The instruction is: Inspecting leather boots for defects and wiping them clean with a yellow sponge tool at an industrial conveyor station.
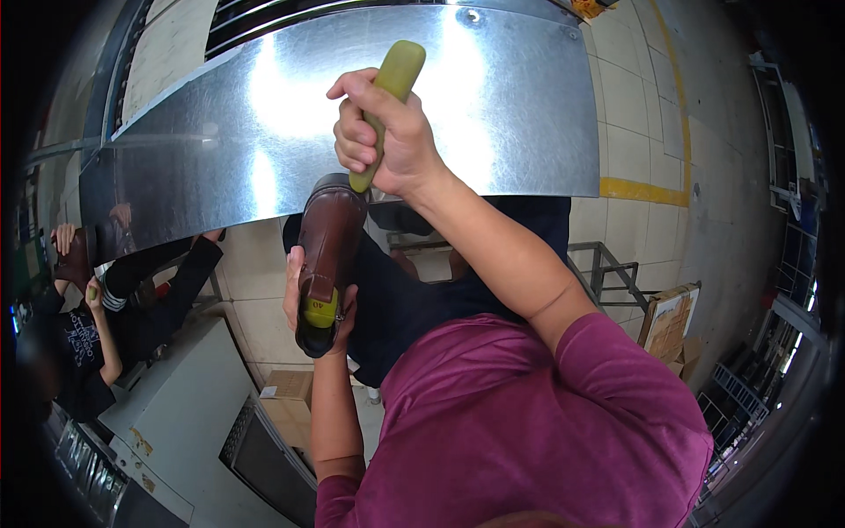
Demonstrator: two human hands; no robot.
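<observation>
Head view: the brown shoe (333, 233) is at the near edge of the metal table (528, 106), its long axis running away from the person, the left hand (346, 324) wrapped round its near, open end. By its far end, slightly to the right, the right hand (396, 141) grips a green bar (402, 72), though whether the lower tip touches, I can't quite tell.

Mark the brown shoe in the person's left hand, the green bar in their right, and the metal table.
Brown shoe (332, 231): head view, on its brown outer surface.
Green bar (401, 70): head view, on its exposed far end.
Metal table (537, 114): head view, on its bare top.
</observation>
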